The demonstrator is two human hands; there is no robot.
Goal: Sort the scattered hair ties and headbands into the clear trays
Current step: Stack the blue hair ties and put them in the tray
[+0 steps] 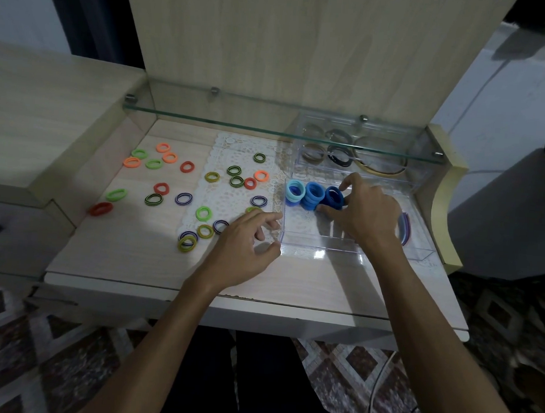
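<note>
Right hand (pixel 367 208) reaches into the near clear tray (pixel 298 237) right of centre and pinches the dark blue hair ties (pixel 334 197), which stand beside lighter blue stacks (pixel 303 193), while the left hand (pixel 247 246) rests with loosely curled fingers just left of the tray wall, holding nothing. Loose hair ties (pixel 184 182) lie scattered over the desk (pixel 120 252) toward the left; the front strip lies bare. Headbands (pixel 381 158) in the far tray (pixel 361 176) blur behind the glass shelf (pixel 269 124); no writing is legible.

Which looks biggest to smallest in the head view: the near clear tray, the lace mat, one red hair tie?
1. Lace mat, though hands and the tray hide part of it.
2. Near clear tray, fairly close in spread, so unsure.
3. Red hair tie, plainly smallest.
</note>
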